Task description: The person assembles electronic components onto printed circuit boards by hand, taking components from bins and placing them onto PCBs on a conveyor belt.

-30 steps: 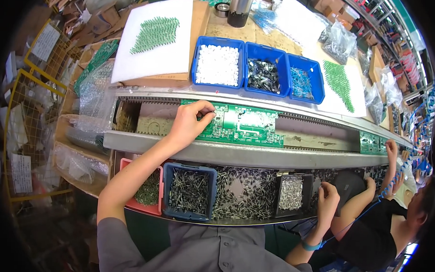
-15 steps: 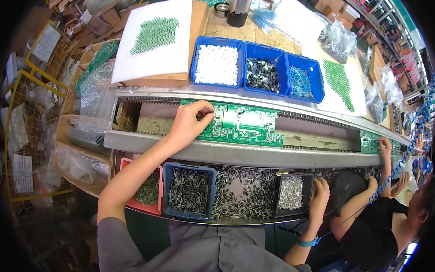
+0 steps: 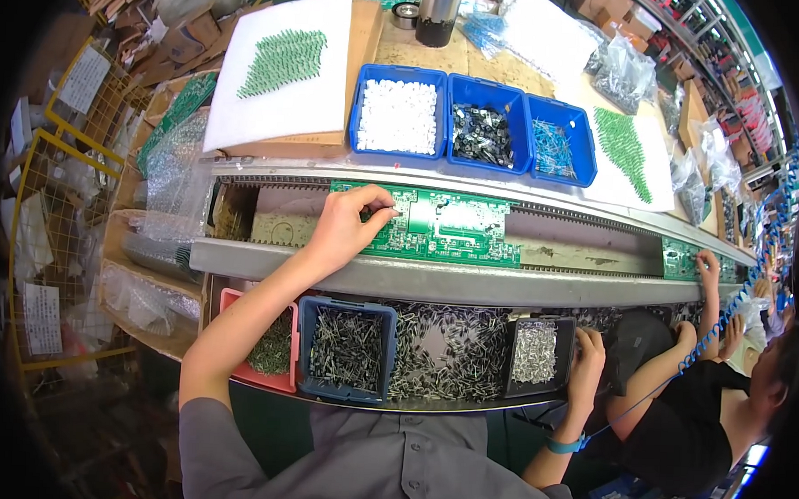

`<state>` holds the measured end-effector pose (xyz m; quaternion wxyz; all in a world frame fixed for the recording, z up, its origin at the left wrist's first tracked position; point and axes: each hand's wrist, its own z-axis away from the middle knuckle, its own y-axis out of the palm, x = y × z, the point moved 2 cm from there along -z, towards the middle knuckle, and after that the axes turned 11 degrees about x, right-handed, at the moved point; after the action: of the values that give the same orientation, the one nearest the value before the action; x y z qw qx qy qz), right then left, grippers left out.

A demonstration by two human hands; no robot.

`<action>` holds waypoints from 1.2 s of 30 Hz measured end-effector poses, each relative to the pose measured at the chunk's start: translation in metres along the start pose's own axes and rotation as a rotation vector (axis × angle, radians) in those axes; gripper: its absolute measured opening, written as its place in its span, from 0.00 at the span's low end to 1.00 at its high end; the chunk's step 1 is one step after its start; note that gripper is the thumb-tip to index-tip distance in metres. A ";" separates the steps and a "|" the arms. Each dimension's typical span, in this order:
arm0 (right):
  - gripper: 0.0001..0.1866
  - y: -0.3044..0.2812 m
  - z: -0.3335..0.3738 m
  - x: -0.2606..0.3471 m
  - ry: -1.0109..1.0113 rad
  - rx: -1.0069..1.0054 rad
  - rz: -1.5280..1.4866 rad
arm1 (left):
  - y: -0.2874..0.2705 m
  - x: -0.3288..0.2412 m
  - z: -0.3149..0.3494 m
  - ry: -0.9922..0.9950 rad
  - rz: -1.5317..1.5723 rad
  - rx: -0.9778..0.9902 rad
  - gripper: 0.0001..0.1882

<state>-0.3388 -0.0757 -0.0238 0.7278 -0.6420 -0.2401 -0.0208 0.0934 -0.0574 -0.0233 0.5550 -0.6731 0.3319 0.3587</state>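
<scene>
My left hand (image 3: 352, 221) rests over the left part of a green circuit board (image 3: 457, 227) on the rail line. Its thumb and forefinger are pinched together at the board's surface; whatever lies between them is too small to make out. Beside the right edge of a small black bin (image 3: 508, 363) is my right hand (image 3: 586, 369), fingers bent and closed, their tips partly hidden. That bin holds small silvery parts (image 3: 534, 353). A blue wrist strap (image 3: 567, 444) circles my right wrist.
Along the near tray stand a red bin (image 3: 231, 298), a dark blue bin (image 3: 342, 395) and loose black leaded components (image 3: 449, 352). Beyond the rail are blue bins (image 3: 398, 160) with small parts and white foam sheets (image 3: 239, 50) with green pieces. A co-worker's hand (image 3: 707, 267) touches another board (image 3: 679, 259).
Both of my hands stay practically where they were. Farther right, another person's hand has shifted slightly.
</scene>
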 end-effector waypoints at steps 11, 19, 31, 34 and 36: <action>0.07 -0.005 0.000 -0.006 0.045 -0.086 -0.134 | -0.001 0.001 0.000 0.003 -0.003 -0.009 0.06; 0.09 -0.045 -0.010 0.038 -0.044 -0.229 -0.256 | 0.002 -0.005 0.000 0.220 -0.245 0.030 0.05; 0.06 -0.020 -0.111 0.126 -0.641 0.030 -0.125 | -0.030 -0.039 0.028 0.216 -0.357 0.066 0.12; 0.06 -0.004 -0.123 0.127 -0.679 0.055 -0.060 | -0.053 -0.059 0.062 0.116 -0.308 0.091 0.11; 0.06 0.003 -0.126 0.126 -0.673 0.060 -0.051 | -0.068 -0.068 0.088 0.017 -0.292 0.084 0.07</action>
<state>-0.1860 -0.1597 0.0135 0.6255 -0.5850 -0.4833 0.1812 0.1053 0.0433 0.0582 0.6261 -0.6934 0.2501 0.2541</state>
